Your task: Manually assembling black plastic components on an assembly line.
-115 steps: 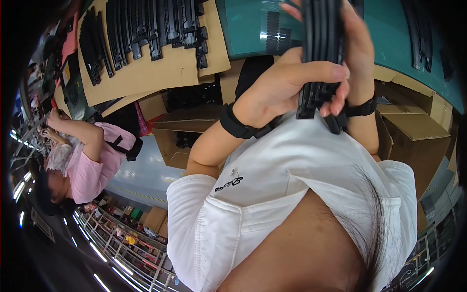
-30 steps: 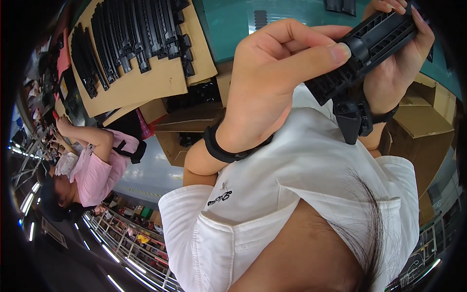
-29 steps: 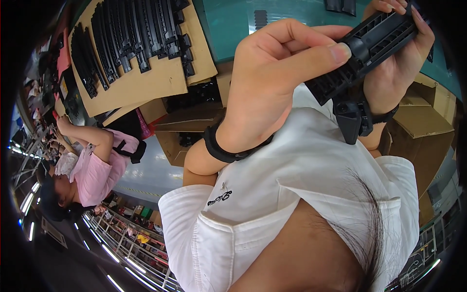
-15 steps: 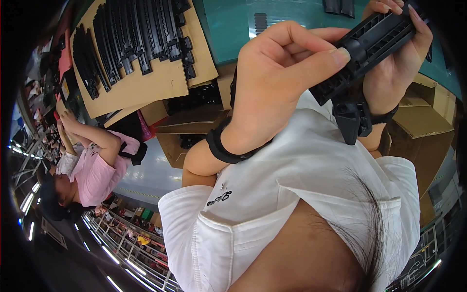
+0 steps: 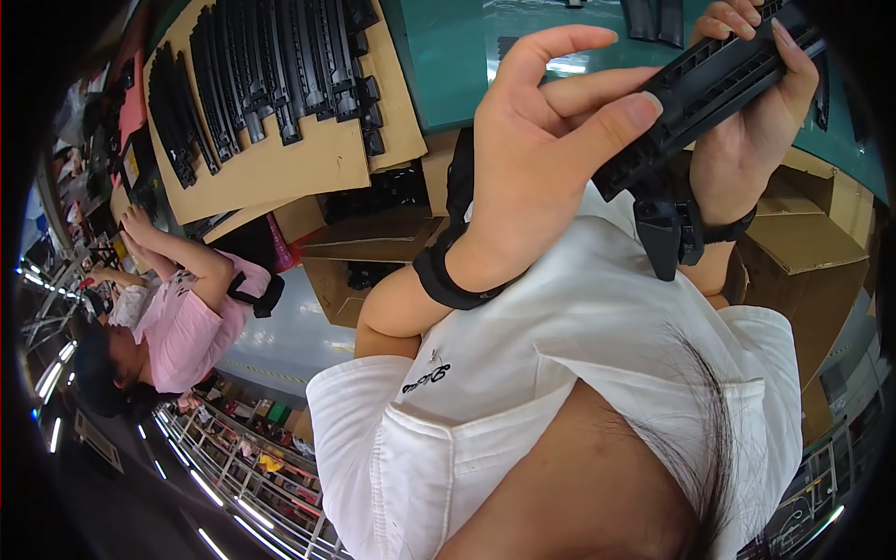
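Observation:
A long black ribbed plastic part (image 5: 709,89) is held up in front of my chest, tilted with its far end at the upper right. My left hand (image 5: 541,163) pinches its lower left end, the thumb on its top face and the index finger lifted off. My right hand (image 5: 747,140) wraps the part near its upper right end, the thumb along its side. The palm-side fingers of my left hand are partly hidden behind the part. Each wrist wears a black strap; a black device (image 5: 667,233) sits by the right one.
Rows of similar black plastic strips (image 5: 271,75) lie on cardboard (image 5: 308,168) at the left. Open cardboard boxes (image 5: 812,233) stand below the green table (image 5: 448,65). Two dark pieces (image 5: 653,19) lie farther back. A co-worker in pink (image 5: 187,317) works at the left.
My left index finger has lifted away from the part and stretched out, while the thumb stays on it. The part and my right hand have barely shifted.

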The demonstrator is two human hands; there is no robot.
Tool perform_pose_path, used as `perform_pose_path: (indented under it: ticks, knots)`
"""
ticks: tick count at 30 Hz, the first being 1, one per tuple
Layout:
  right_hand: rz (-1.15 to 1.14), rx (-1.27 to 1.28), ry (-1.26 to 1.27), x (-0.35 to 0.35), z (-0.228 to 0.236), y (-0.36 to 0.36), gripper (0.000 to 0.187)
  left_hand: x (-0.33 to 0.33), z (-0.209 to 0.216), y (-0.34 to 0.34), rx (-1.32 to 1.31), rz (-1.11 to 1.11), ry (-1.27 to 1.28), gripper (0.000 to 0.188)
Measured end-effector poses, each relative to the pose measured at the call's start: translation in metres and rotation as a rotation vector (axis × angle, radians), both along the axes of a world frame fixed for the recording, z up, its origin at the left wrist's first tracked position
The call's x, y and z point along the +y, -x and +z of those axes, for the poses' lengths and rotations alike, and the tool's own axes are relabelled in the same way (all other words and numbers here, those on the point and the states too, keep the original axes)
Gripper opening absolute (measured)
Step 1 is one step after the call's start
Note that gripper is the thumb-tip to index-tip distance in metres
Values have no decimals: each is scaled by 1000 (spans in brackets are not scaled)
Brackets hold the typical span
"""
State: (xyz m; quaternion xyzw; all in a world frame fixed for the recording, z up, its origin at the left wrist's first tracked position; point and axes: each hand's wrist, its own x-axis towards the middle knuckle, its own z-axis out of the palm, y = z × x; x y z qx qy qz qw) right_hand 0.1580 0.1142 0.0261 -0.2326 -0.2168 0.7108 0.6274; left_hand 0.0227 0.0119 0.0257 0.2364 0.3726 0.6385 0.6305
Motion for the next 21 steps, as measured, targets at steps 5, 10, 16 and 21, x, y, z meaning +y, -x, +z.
perform_pose_path:
  ticks: [5,10,16,21]
  knots:
    - [27,15,23,-2,0,-2,23,-2,-1,1,37,-9,-114,55]
    - [-3,-51,52,-6,0,3,23,-5,-10,0,3,-37,-156,62]
    - [-24,-86,33,-10,1,1,23,-4,-5,6,-107,-145,-19,69]
    - [-70,-107,38,0,1,6,23,7,-19,13,-69,-44,-7,58]
